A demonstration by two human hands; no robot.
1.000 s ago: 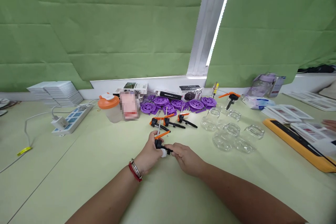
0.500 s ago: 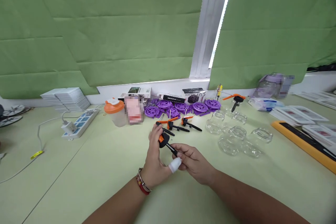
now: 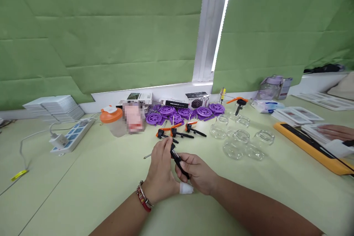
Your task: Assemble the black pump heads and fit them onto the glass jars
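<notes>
My left hand [image 3: 163,169], its thumb wrapped in white, curls its fingers over the head of a black crank-like part with a metal shaft [image 3: 180,166]. A thin metal rod [image 3: 147,156] sticks out to the left from behind those fingers. My right hand [image 3: 197,173] grips the part's black lower end between thumb and fingers. Just beyond lie several similar black-and-orange parts [image 3: 181,134] with upright metal rods. Another such part [image 3: 239,107] with an orange lever stands on a jar at the right. My left fingers hide the held part's head.
Purple spoked discs [image 3: 166,110] lie along the back by small boxes [image 3: 197,100]. Several clear jars [image 3: 236,145] stand at right. An orange-lidded cup [image 3: 111,116] and power strip [image 3: 74,136] are left. Another person's hand [image 3: 339,132] is by an orange-and-black tool [image 3: 304,147].
The held part has turned in my hands, its shaft now steeper and its orange piece hidden. My view has swung right, and another person's hand has appeared at the right edge.
</notes>
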